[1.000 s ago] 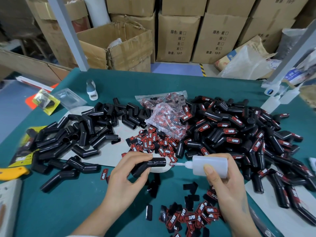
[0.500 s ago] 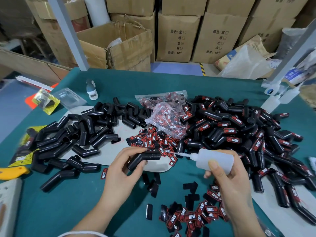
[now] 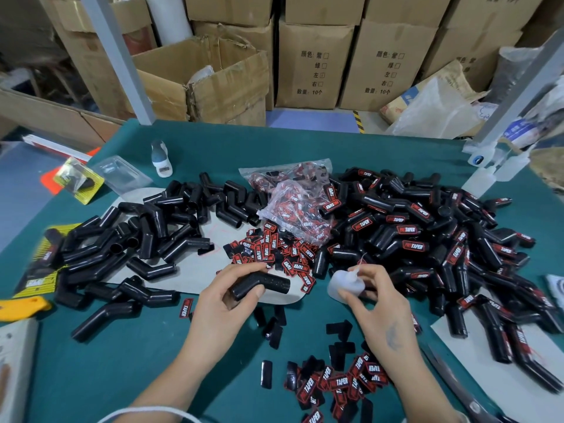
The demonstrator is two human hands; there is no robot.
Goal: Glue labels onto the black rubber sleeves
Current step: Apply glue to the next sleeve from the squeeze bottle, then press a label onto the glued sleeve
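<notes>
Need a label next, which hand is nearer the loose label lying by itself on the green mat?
Left. The left hand sits just right of the label; the right hand is farther right.

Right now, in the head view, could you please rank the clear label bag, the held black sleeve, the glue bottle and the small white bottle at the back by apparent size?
1. clear label bag
2. held black sleeve
3. glue bottle and small white bottle: these look alike, and the white one lies farther away, so no ranking.
</notes>
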